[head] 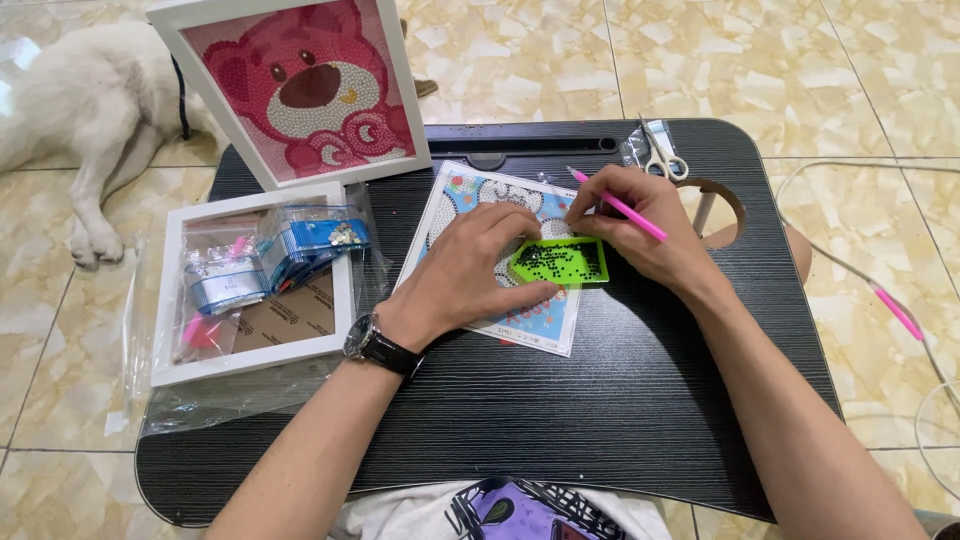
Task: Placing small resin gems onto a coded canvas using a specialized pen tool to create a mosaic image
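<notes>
White printed shirt (500,510) nearest camera, below black woodgrain lap table (560,420).

Far left – white shallow frame tray (180,370) holding clear plastic packets with blue-white labels (300,240); behind it, white-framed pink bear bead picture (305,85) propped upright.

Left hand (470,275), black wristwatch (380,345) – fingers spread flat, pressing square bead canvas (545,325) near green rectangular bead tray (560,260), long axis left-right.

Right hand (640,225) closed in pinch on slim pink pen (625,210); long axis diagonal, tip hidden among fingers, free end toward upper left.

Small scissors (660,155) on clear packet, table's far edge.
</notes>
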